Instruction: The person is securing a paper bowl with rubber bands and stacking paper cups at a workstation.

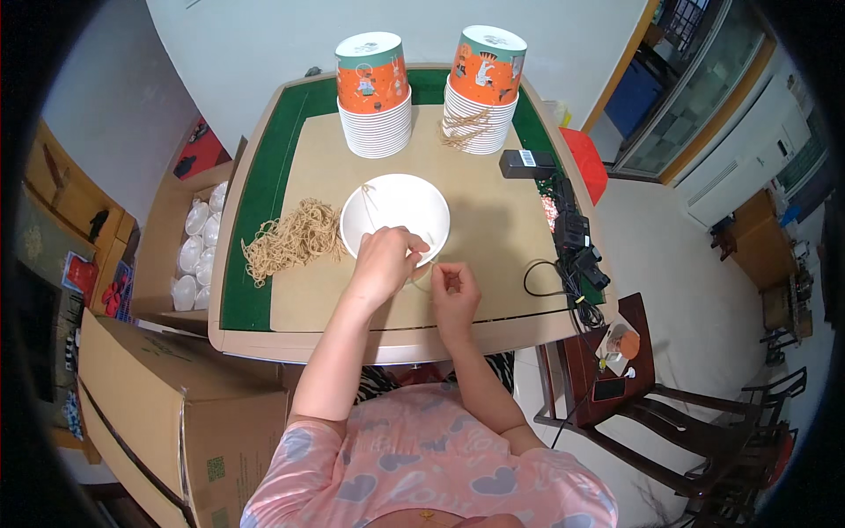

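Observation:
A round paper tub [400, 198], white inside, lies with its open mouth facing me. A tan string [368, 191] runs from its far rim down into it. Over the near rim, my left hand [385, 264] is closed, its thumb and fingers pinched at the string by the edge. Just right of it, below the rim, my right hand [455, 299] is closed in a pinch on the string, a short loop of which shows between the hands. The fingertips partly hide the grip. Left of the tub lies a tangled heap of tan strings [299, 242].
Two upside-down stacks of orange and green paper tubs, a left stack [374, 92] and a right stack [482, 88], stand at the back; strings hang on the right one. Black adapters and cables [574, 231] line the right edge. A carton [163, 255] of white tubs stands left.

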Tool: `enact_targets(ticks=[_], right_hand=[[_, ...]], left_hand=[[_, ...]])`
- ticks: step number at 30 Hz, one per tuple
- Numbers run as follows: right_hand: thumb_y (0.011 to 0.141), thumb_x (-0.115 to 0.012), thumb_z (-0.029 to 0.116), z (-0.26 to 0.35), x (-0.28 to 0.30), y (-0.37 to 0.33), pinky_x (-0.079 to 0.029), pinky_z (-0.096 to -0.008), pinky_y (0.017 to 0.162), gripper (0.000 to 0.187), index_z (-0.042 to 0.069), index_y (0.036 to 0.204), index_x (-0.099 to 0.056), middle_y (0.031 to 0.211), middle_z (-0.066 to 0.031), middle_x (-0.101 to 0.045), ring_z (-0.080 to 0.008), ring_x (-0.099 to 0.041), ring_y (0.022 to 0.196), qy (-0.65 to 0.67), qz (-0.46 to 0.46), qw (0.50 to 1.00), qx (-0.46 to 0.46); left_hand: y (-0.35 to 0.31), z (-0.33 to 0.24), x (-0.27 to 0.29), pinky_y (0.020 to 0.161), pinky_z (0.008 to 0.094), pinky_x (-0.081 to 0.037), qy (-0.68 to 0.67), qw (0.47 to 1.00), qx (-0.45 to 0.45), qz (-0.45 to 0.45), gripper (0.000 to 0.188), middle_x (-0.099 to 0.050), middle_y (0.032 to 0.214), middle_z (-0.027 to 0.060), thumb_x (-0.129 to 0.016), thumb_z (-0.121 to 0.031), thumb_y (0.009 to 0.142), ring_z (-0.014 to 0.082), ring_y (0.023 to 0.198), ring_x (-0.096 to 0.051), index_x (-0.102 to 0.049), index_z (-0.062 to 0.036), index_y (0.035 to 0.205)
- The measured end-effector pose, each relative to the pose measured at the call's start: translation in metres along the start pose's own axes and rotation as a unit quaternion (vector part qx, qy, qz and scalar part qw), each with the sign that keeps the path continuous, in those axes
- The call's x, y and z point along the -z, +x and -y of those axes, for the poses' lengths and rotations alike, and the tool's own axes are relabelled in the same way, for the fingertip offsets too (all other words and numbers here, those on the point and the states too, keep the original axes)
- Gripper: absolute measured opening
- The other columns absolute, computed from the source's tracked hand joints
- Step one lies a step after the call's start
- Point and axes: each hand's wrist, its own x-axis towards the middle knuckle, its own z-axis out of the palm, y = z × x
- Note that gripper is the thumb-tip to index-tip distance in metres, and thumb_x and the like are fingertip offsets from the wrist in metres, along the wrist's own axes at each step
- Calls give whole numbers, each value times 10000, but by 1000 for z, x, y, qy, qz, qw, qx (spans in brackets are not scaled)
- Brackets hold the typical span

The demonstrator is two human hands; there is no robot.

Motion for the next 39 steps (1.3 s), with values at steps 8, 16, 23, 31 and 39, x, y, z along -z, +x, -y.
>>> enact_targets(ticks=[8,16,23,31,39], right_hand=[[838,-652,46,-2,-2,1,-444,-237,587,62,13,869,-610,737,-31,-583,-89,-535,645,8,9,1000,18],[821,-656,98,44,21,41,-481,-304,635,148,50,958,-629,971,-100,-592,-189,-583,775,-110,77,987,84],[806,-660,105,58,15,70,-436,-279,567,130,34,914,-645,763,-51,-643,-122,-532,598,-176,273,946,-3],[803,-656,48,58,16,75,-420,-217,527,73,14,868,-653,669,-10,-614,-52,-505,566,-165,317,933,30],[796,-668,24,62,24,83,-411,-220,520,69,8,856,-638,676,-9,-603,-55,-488,565,-179,410,889,97]], left_hand=[[5,-2,0,743,390,-435,18,999,11,35,105,-674,803,138,-662,-105,754,306,811,-634,-718,-53,826],[3,1,4,765,422,-456,-19,999,13,-29,97,-665,787,159,-632,-110,774,324,796,-628,-694,-41,804],[-4,-6,14,787,369,-482,-56,998,-10,-33,144,-648,893,153,-654,-96,785,297,890,-623,-650,-15,904],[-50,29,37,786,363,-469,248,956,-153,4,96,-641,810,111,-628,-79,720,283,871,-617,-639,-53,813],[-38,26,79,679,338,-502,-116,978,-72,-156,76,-664,797,134,-654,-52,798,239,731,-646,-676,-2,851]])
